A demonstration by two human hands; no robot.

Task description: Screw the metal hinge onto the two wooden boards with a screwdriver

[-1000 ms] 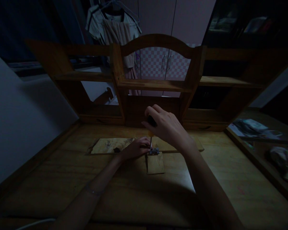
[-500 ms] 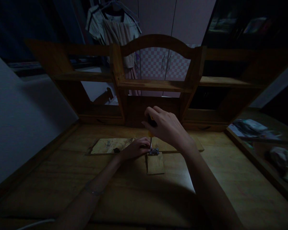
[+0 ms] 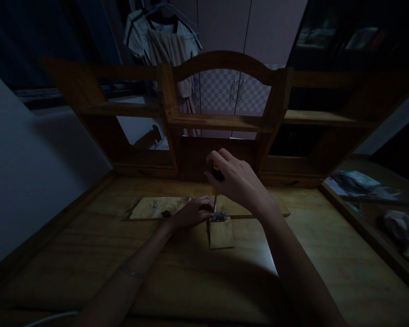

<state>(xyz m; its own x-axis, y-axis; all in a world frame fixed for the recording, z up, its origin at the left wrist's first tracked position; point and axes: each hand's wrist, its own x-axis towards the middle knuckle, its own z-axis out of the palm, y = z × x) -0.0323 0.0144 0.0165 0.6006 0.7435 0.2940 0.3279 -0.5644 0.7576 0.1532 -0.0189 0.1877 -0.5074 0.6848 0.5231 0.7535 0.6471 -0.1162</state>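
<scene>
A screwdriver point(image 3: 216, 181) with a yellow and black handle stands nearly upright, its handle wrapped by the fingers of my right hand point(image 3: 236, 179). Its tip meets the left part of a small metal hinge point(image 3: 219, 216). Under the hinge's near side is a short wooden piece point(image 3: 221, 234); behind it a long wooden board point(image 3: 240, 208) lies crosswise. My left hand point(image 3: 196, 210) rests on the board with closed fingertips right beside the screwdriver tip. Whatever those fingertips pinch, if anything, is too small and dark to make out.
The wooden desk top point(image 3: 122, 254) has a shelf unit point(image 3: 221, 121) along its back. To the right, past a raised edge, lie plastic bags point(image 3: 361, 179) and cloth-like items point(image 3: 402, 227). A white cable point(image 3: 51, 318) crosses the lower left.
My right hand has turned very slightly on the screwdriver handle. The view has shifted a little; my left hand, hinge and boards keep their places.
</scene>
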